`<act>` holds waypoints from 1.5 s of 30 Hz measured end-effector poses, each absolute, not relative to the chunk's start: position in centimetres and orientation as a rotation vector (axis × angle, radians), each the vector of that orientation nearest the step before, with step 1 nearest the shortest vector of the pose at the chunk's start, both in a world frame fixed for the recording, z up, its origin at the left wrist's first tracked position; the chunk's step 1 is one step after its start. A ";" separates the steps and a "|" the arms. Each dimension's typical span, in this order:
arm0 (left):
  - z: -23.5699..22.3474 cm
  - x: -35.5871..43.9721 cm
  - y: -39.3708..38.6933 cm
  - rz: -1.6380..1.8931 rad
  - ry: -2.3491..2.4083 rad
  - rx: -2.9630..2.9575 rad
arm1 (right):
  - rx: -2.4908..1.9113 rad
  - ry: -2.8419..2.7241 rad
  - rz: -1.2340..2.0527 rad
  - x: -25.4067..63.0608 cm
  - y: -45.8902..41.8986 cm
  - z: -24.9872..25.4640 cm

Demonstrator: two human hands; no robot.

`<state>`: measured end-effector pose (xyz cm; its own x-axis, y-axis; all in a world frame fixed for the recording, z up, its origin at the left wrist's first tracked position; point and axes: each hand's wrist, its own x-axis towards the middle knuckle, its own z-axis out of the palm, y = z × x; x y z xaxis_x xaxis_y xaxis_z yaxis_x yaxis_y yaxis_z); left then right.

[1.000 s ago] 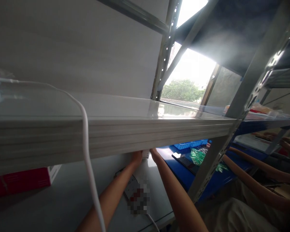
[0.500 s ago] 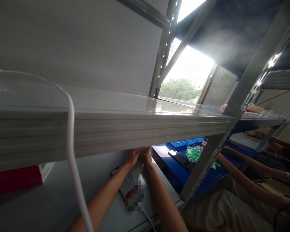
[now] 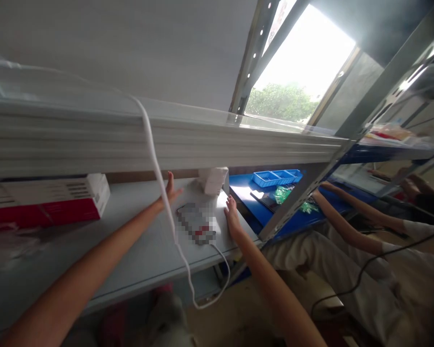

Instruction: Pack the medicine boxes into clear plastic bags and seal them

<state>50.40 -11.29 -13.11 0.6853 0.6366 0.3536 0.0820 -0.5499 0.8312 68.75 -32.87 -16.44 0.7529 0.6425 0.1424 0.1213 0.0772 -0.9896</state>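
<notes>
My left hand [image 3: 170, 193] is above the grey desk, fingers spread with nothing in them. To its right my right hand [image 3: 232, 217] is near the desk's right end, fingers stretched out and holding nothing. Beyond and between the hands stands a small white box-like block [image 3: 215, 181], apart from both. Nearer to me lies a flat phone-like device [image 3: 195, 222], partly blurred out. A white cable [image 3: 153, 149] hangs from the shelf in front of my left hand, loops below the desk edge and rises to the device.
A grey shelf edge [image 3: 188, 147] crosses above the desk [image 3: 137, 260]. A red-and-white carton [image 3: 58, 200] sits at the left. Past a slotted metal post [image 3: 292, 197], a co-worker's arms [image 3: 347, 224] reach over a blue table [image 3: 244, 193] with blue trays [image 3: 277, 177] and green wrapping [image 3: 282, 193].
My hands, together at the far side of the desk under the shelf, have parted and opened. The white block now shows there. The view has tipped downward.
</notes>
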 end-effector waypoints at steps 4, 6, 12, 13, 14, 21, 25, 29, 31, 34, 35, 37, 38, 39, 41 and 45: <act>-12.3 38.7 -11.2 0.912 0.648 2.138 | -1.463 -0.643 0.574 64.6 -41.7 -14.8; -11.4 33.1 -12.7 0.894 0.680 2.232 | -1.449 -0.660 0.505 61.9 -45.6 -13.1; -6.0 19.4 -21.6 0.935 0.852 2.337 | -1.442 -0.879 -0.047 50.5 -51.4 -7.0; -5.3 17.4 -23.3 1.014 0.892 2.358 | -1.429 -1.002 -0.045 48.4 -51.3 -6.2; -5.0 15.5 -25.0 1.116 0.941 2.387 | -1.405 -1.148 -0.013 46.4 -51.0 -5.7; -11.1 4.2 -29.3 1.167 1.353 2.793 | -1.218 -2.000 0.416 33.6 -42.1 -7.8; -14.1 -0.4 -27.6 0.904 1.375 2.954 | -1.218 -2.100 0.356 26.8 -35.3 -10.1; -14.0 -3.0 -26.0 0.881 1.265 2.935 | -1.254 -2.196 0.227 21.6 -30.3 -10.4; -13.5 -3.7 -25.3 0.899 1.223 2.873 | -1.269 -2.237 0.156 20.0 -28.4 -9.8; -12.5 -4.4 -24.2 0.940 1.169 2.768 | -1.302 -2.304 0.009 18.5 -25.9 -8.6; -12.1 -4.5 -23.8 0.967 1.156 2.731 | -1.308 -2.341 -0.049 18.2 -25.0 -8.1; -11.5 -4.7 -23.1 1.034 1.130 2.650 | -1.303 -2.434 -0.154 17.5 -23.1 -7.2; -11.2 -4.7 -22.7 1.072 1.111 2.605 | -1.295 -2.483 -0.193 17.1 -22.2 -6.7; -10.9 -4.7 -22.4 1.113 1.091 2.557 | -1.289 -2.524 -0.223 16.7 -21.2 -6.3; -10.0 -4.4 -22.0 1.234 1.070 2.449 | -1.283 -2.574 -0.268 16.0 -19.5 -5.5; -7.6 -3.7 -21.9 1.568 1.053 2.251 | -1.266 -2.539 -0.328 15.1 -17.4 -4.6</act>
